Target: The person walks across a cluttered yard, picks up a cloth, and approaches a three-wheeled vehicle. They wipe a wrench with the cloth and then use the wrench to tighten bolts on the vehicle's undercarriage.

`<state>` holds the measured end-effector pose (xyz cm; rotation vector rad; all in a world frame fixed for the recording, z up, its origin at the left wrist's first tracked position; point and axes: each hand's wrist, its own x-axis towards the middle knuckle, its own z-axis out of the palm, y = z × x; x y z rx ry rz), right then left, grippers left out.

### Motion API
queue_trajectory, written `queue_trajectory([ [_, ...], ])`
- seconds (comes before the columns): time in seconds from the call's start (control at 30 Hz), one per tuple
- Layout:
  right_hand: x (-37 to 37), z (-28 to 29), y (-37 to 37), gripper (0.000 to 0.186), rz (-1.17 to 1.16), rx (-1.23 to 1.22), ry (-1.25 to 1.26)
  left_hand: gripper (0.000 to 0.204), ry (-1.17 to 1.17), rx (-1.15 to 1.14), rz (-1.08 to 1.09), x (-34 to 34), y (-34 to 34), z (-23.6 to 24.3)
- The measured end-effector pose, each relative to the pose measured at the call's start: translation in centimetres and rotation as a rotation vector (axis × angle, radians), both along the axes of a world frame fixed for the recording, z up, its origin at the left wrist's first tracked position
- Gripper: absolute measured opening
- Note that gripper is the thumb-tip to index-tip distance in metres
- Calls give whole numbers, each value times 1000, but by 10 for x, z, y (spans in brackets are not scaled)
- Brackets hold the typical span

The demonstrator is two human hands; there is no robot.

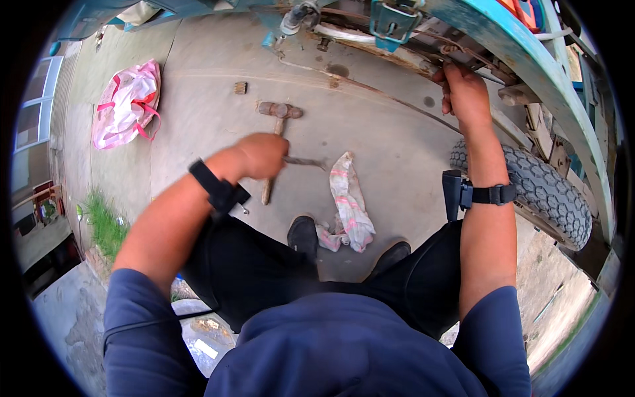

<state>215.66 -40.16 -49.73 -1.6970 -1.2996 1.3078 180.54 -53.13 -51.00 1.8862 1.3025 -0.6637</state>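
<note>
My left hand [263, 155], closed in a fist, grips a thin dark metal rod [305, 161] that points right over the floor. Beneath that hand lies a hammer [281, 112] with a rusty head and a wooden handle. Up at the right, my right hand [465, 92] is closed at the underside of a blue vehicle, its fingers curled beside a rusty metal beam [417, 61]. What those fingers hold, if anything, is hidden. A crumpled white and pink plastic bag [350, 205] lies between the hands, in front of my shoes.
A blue curved frame [529, 63] arches over the right side, with a knobbly tyre [546, 192] under it. A thin rod [377, 89] runs low across the floor. Far left sits a pink and white bag [129, 106]. A small ribbed block [240, 87] lies near the hammer.
</note>
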Motion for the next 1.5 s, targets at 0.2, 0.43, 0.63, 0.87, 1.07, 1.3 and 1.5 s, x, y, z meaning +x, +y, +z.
queue_trajectory([
  [0.2, -2, -3, -3, 38, -21, 9, 0, 26, 103, 109, 295, -114, 20, 31],
  [0.43, 2, -7, -2, 38, 9, 13, -16, 27, 124, 272, 753, -200, -38, 4],
  [0.63, 12, -10, 2, 39, 14, 5, -18, 30, -134, 412, 1344, -202, -112, -79],
  [0.87, 17, -10, 3, 31, 7, 15, -14, 31, -295, 419, 1697, -191, -152, -153],
  [1.07, 7, -3, -6, 30, -61, -8, -54, 37, 234, 595, 1398, -208, -223, -202],
  [1.3, -4, -1, 3, 35, 17, -56, -61, 40, 289, 255, 1638, -178, -330, -272],
  [1.5, 0, 4, -6, 33, -26, -45, 24, 35, 298, 269, 1475, -158, -281, -260],
])
